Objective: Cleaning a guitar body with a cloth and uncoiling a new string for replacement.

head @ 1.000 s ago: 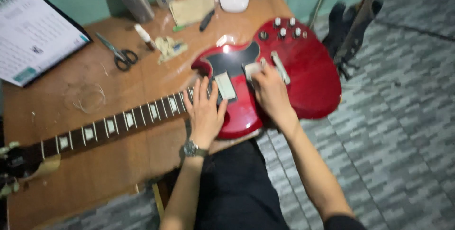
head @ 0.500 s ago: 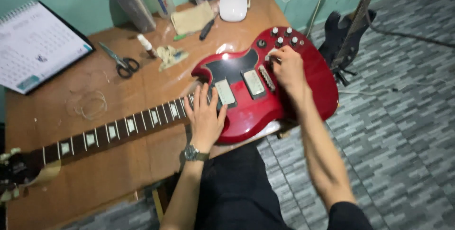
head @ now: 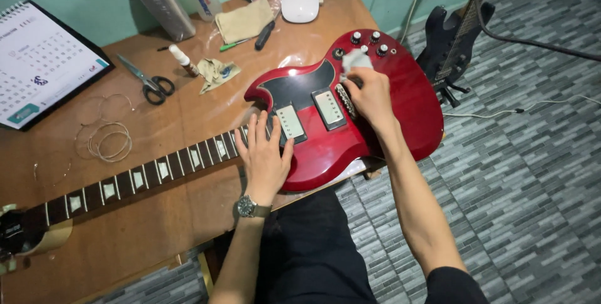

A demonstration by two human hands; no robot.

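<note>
A: Moved up since half a second back: right hand (head: pixel 369 94), now closer to the knobs, bunched around a white cloth (head: pixel 355 60) pressed on the red guitar (head: pixel 407 103).

B: And the left hand (head: pixel 266 157)?

A: Spread flat, fingers wide, at the neck joint, holding nothing. Guitar across the wooden worktop (head: pixel 188 216), body hanging off the right edge. Scissors (head: pixel 150 82) and coiled strings (head: pixel 109 141) nearer the back left.

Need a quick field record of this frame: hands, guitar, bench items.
left hand: flat on red solid-body electric guitar, where the neck joins
right hand: presses small white cloth on the body by the black knobs
strings: none visible on neck
wooden table: black-handled scissors, coiled wire, desk calendar
floor: black guitar on stand
</note>
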